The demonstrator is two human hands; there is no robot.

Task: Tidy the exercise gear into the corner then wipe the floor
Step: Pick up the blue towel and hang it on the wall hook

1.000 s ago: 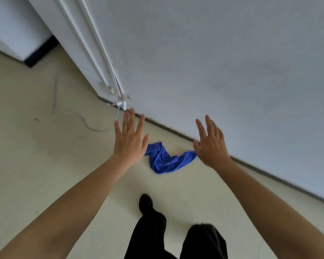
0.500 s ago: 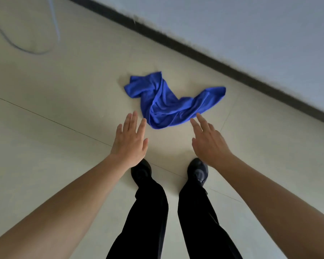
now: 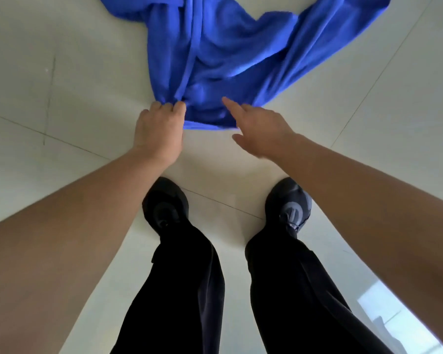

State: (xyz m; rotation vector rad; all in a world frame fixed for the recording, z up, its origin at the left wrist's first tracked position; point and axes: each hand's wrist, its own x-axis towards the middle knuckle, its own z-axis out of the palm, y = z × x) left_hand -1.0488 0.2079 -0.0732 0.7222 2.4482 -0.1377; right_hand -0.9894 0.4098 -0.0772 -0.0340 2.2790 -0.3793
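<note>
1. L hand (image 3: 159, 131): fingers curled onto the near-left corner of the blue cloth (image 3: 228, 60), bunching a fold; looks like a firm grip.
2. R hand (image 3: 260, 129): flat, fingers straight, forefinger over the cloth's near edge, just right of L hand. Can't tell if it touches fabric. Hands apart, strip of cloth between.
3. Cloth lies crumpled on the floor (image 3: 62, 60), spreading away ahead of both hands; far end runs out of view.
4. Step, as I judge it: pick up cloth for wiping. Close R hand on the near edge too, then gather slack into a pad instead of dragging one corner.
5. Shoes (image 3: 165, 203) sit just behind hands, clear of fabric; keep them so.
</note>
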